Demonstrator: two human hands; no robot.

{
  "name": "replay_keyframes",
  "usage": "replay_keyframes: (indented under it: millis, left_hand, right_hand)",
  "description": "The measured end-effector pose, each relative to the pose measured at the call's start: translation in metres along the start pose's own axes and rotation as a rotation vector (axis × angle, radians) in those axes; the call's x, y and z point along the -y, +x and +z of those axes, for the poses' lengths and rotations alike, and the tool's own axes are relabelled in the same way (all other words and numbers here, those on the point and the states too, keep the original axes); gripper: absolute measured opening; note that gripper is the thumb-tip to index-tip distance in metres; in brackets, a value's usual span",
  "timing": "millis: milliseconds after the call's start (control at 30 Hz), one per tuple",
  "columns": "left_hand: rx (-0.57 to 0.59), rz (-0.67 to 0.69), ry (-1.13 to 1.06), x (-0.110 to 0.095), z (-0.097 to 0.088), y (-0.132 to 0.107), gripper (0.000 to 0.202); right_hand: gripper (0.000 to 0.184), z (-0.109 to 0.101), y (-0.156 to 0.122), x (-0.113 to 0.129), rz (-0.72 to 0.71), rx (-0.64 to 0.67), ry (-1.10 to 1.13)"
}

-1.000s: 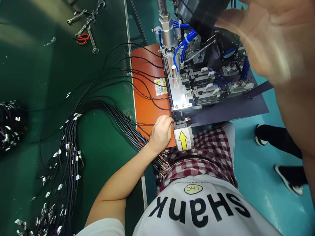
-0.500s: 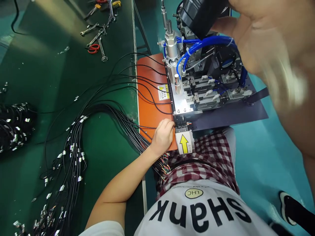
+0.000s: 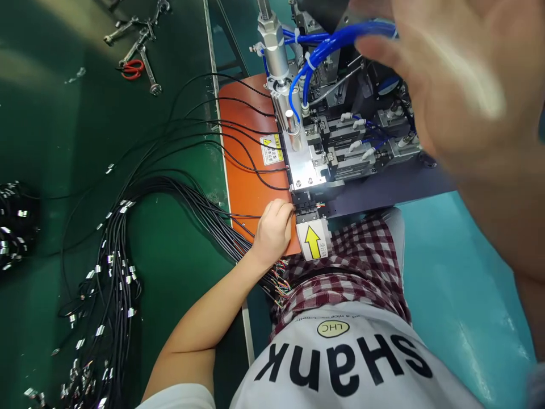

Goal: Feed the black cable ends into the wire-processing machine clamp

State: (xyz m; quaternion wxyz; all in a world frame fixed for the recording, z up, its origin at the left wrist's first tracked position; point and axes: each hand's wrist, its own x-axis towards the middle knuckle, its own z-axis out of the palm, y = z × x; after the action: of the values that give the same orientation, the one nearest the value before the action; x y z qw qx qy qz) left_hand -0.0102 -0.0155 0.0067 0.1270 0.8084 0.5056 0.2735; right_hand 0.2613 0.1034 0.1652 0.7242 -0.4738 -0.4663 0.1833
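Note:
My left hand [image 3: 273,232] is closed in a pinch on a black cable [image 3: 244,216]. Its fingertips are at the black cable slot [image 3: 307,211] of the machine [image 3: 304,165], where short coloured wire ends [image 3: 320,205] stick out on the far side. Close to the camera, my right hand [image 3: 460,74] is raised over the machine's right side, thumb stretched out and fingers partly cut off by the top edge. Nothing shows in its grasp. A dark lamp-like head [image 3: 323,12] is beside it, mostly out of frame.
A bundle of black cables [image 3: 200,218] runs across the green table [image 3: 179,318] to the orange plate [image 3: 244,187]. Blue air hoses [image 3: 336,48] arch over the machine. Wrenches [image 3: 149,71] and red-handled scissors [image 3: 133,69] lie at the back. A dark cable coil [image 3: 17,227] sits left.
My right hand has come away from the dark lamp-like head, its thumb now apart. My left hand stays at the slot with the cable. The whole view has shifted slightly.

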Motion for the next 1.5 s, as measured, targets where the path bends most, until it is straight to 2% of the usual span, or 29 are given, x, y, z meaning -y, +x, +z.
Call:
replay_keyframes:
  millis: [33,67,100,133,200,267,367,567,667,1100,1400,1500]
  left_hand:
    - [-0.001,-0.003,0.007,0.000,0.000,0.000,0.017]
    - [-0.001,-0.005,0.019,0.000,0.000,0.000,0.017]
    - [0.001,-0.007,0.032,0.001,0.000,0.000,0.018]
    - [0.005,-0.011,0.043,0.001,0.000,0.001,0.018]
    - [0.018,-0.022,0.054,0.000,-0.001,0.001,0.018]
    - [0.026,-0.039,0.045,0.000,-0.001,0.003,0.017]
    - [0.027,-0.057,0.033,-0.001,-0.001,0.005,0.015]
    - [0.041,-0.048,0.038,0.002,0.000,0.005,0.017]
    - [0.045,-0.051,0.041,0.003,0.000,0.005,0.018]
    - [0.043,-0.062,0.030,0.004,0.001,0.006,0.019]
    - [0.036,-0.055,0.033,0.005,0.000,0.006,0.020]
    - [0.037,-0.056,0.036,0.005,0.000,0.006,0.019]
  right_hand:
    - [0.068,-0.006,-0.022,0.001,0.007,0.130,-0.019]
    - [0.034,-0.013,-0.046,-0.003,0.082,0.440,-0.056]
    - [0.025,-0.021,-0.071,-0.011,0.149,0.597,-0.051]
    - [0.016,-0.029,-0.096,-0.024,0.226,0.680,-0.027]
    - [0.015,-0.043,-0.140,-0.057,0.556,0.759,-0.065]
    - [0.025,-0.051,-0.173,-0.089,0.772,0.749,-0.065]
    - [0.033,-0.049,-0.195,-0.115,0.799,0.727,-0.008]
    - [0.025,-0.041,-0.196,-0.103,0.604,0.709,-0.024]
    - [0.022,-0.041,-0.195,-0.102,0.575,0.699,-0.039]
    - [0.031,-0.022,-0.181,-0.113,1.088,0.698,0.106]
    - [0.037,-0.016,-0.182,-0.114,1.097,0.659,0.066]
    - [0.035,-0.015,-0.183,-0.113,1.122,0.681,0.058]
